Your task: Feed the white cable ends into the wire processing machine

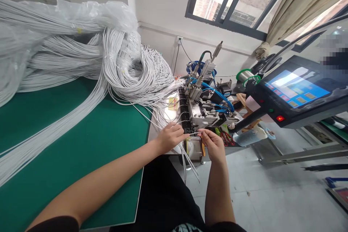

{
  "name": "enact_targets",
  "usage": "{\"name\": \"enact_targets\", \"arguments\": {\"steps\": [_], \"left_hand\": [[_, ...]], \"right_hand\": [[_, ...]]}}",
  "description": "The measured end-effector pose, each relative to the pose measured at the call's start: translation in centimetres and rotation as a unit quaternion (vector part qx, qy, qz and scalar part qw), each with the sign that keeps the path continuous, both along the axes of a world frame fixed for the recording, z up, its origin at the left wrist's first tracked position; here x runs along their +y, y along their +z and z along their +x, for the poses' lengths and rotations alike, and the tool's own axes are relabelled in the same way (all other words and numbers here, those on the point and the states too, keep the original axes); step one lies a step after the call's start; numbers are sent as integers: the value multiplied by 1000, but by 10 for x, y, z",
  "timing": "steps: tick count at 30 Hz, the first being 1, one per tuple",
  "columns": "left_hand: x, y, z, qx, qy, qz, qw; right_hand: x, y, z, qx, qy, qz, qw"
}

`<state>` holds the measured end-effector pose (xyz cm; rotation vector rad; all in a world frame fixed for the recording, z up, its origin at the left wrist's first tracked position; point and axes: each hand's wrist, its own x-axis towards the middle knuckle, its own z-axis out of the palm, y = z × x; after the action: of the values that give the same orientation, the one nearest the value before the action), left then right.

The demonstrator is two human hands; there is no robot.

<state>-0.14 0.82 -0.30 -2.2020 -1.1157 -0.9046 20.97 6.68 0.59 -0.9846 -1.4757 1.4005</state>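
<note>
Between my two hands runs a short stretch of white cable (195,133), just in front of the machine (202,110) with metal slides and blue air hoses. My left hand (172,137) is closed around the cable on the left side. The fingertips of my right hand (213,144) pinch its end; the very tip is hidden by the fingers. Beside my left hand, several white cables lie across the black feed track (184,107) of the machine. A few loose cable ends (190,165) hang below my left hand over the table's edge.
A large heap of white cables (136,69), partly in clear plastic, covers the back of the green table (67,152). At right, a touchscreen panel (297,87) juts out on an arm. Behind the machine stands a solder wire spool (246,76). A small bin (194,148) sits below my hands.
</note>
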Motion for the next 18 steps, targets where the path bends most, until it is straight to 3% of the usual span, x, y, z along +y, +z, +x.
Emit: {"name": "enact_targets", "arguments": {"steps": [18], "left_hand": [[0, -3, 1, 11, 26, -18, 999]], "right_hand": [[-2, 0, -4, -4, 14, 13, 1000]]}}
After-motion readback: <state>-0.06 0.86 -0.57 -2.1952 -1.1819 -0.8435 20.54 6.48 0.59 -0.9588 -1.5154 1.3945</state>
